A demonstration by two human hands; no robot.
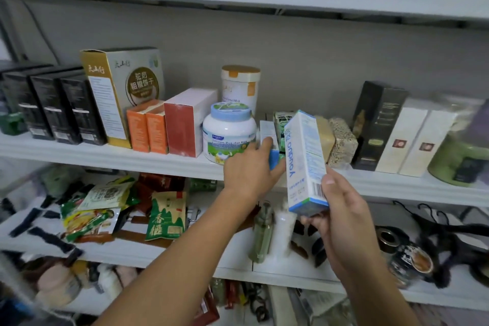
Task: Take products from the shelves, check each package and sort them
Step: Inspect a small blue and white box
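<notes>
My right hand (344,209) holds a tall white-and-blue box (304,159) by its lower end, upright and slightly tilted, in front of the middle shelf (132,156). My left hand (251,169) reaches to that shelf and closes its fingers around a small white box with a blue base (270,137), which stands between a white jar with a blue lid (229,132) and the box in my right hand. My left hand covers the small box's lower part.
The middle shelf carries black boxes (53,108), a gold-and-white carton (119,87), orange boxes (146,127), a red-faced box (185,124), grain bricks (341,140) and white boxes (412,137). Snack bags (164,217), a glass bottle (260,233) and black cords (449,233) crowd the lower shelf.
</notes>
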